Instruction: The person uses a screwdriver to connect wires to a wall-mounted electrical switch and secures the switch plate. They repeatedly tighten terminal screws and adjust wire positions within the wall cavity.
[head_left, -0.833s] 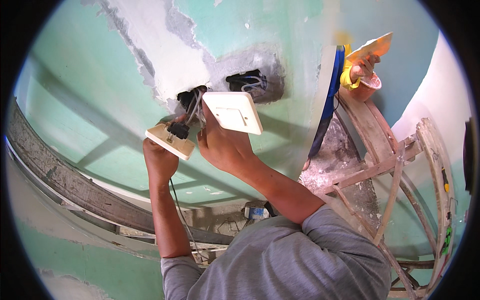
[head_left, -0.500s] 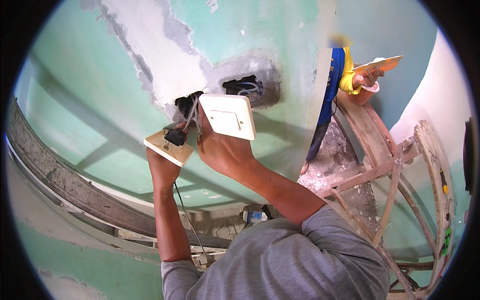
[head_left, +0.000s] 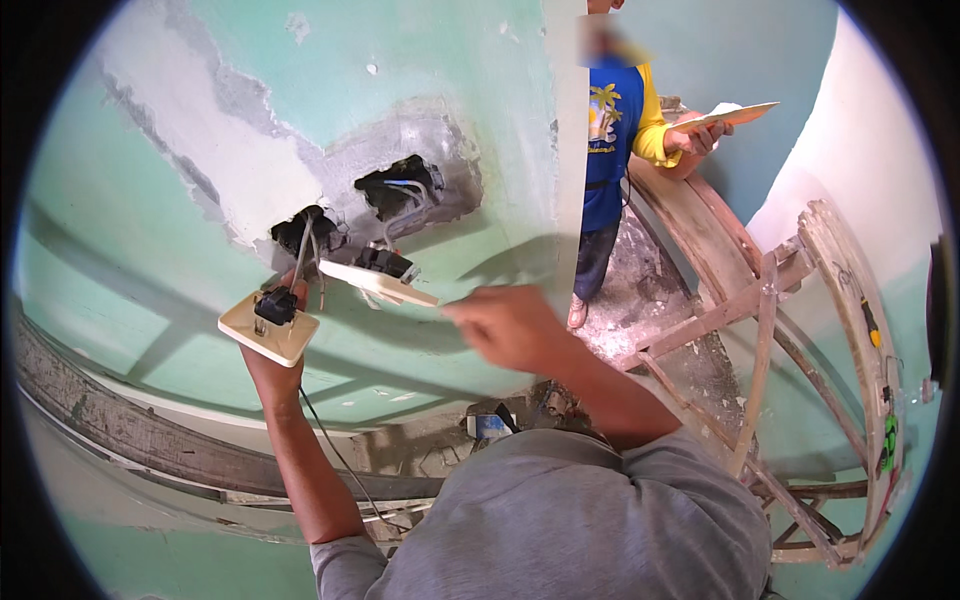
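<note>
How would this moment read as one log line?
left hand: holds cream switch plate | right hand: blurred, off second plate | wall boxes: open, wired

1. Two holes sit side by side in the wall (head_left: 480,60): the left hole (head_left: 300,232) lower, the right hole (head_left: 405,187) higher, wires coming out of both.
2. A switch plate (head_left: 268,328) rests on the left hand (head_left: 275,350), just below the left hole.
3. A second plate (head_left: 378,280) hangs out from the wall below the right hole (tilted, held by its wires).
4. The right hand (head_left: 510,325) is just right of that plate, apart from it.
5. Beyond the wall's corner, to the right, another person (head_left: 612,150) stands beside a wooden ladder (head_left: 760,330).
</note>
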